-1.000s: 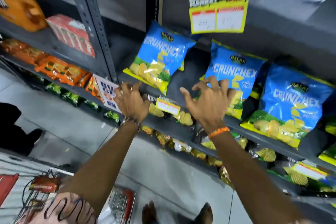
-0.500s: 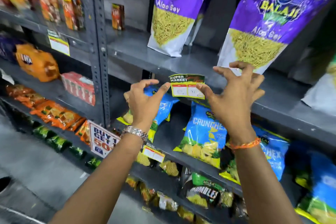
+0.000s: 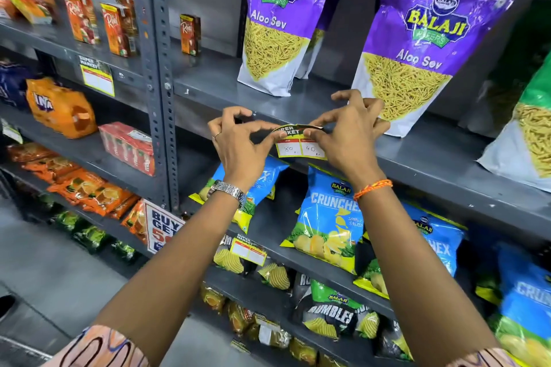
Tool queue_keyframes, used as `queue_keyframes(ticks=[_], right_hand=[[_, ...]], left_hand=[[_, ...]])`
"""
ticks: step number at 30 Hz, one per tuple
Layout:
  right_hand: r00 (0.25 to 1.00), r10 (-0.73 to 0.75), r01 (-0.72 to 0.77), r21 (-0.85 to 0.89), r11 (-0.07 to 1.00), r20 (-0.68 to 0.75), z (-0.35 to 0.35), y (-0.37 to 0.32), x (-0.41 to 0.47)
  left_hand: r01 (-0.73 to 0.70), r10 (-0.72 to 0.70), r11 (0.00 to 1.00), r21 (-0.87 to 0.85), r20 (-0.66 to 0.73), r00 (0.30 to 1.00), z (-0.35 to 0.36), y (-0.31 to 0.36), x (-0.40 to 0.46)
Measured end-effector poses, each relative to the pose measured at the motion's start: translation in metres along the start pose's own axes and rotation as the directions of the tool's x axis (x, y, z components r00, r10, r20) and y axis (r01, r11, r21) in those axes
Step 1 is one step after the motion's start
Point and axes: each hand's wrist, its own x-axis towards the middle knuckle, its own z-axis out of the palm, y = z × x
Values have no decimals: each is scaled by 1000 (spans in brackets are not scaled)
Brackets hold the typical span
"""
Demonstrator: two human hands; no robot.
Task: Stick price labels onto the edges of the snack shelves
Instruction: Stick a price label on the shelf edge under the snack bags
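A yellow and white price label (image 3: 300,147) headed "Super Market", with 80 and 40 written on it, lies against the front edge of the grey shelf (image 3: 423,162) under the purple Aloo Sev bags. My left hand (image 3: 238,143) pinches the label's left side. My right hand (image 3: 348,134) holds its right side, thumb on the front. The label's top bends back over the shelf edge between my fingers. Two more labels hang on other shelf edges: one on the left (image 3: 97,76), one lower down (image 3: 250,251).
Purple Aloo Sev bags (image 3: 277,24) stand on the shelf just above my hands. Blue Crunchex bags (image 3: 331,223) lie on the shelf below. A perforated upright post (image 3: 158,74) divides the racks; juice cartons and orange packs fill the left one. A "Buy" sign (image 3: 161,229) hangs lower left.
My view and both hands rose from the Crunchex shelf to the shelf above. My fingers, spread beside the label half a second ago, now pinch it at both sides.
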Motion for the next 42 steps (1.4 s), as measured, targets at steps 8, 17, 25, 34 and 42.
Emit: queue_keyframes(ticks=[8, 17, 25, 34, 42], right_hand=[[992, 19, -14, 42, 999, -121, 6, 2, -13], [983, 129, -126, 33, 992, -127, 11, 4, -41], [964, 177, -192, -55, 980, -198, 18, 3, -38], [942, 178, -238, -191, 952, -286, 22, 2, -39], [932, 190, -239, -132, 962, -307, 10, 8, -49]], left_hand=[[-57, 56, 998, 32, 16, 998, -14, 3, 4], [-265, 224, 909, 321, 160, 961, -34, 29, 30], [-282, 212, 860, 425, 206, 955, -25, 36, 32], [-251, 219, 857, 450, 124, 968, -21, 29, 31], [-315, 253, 793, 521, 188, 949, -29, -1, 34]])
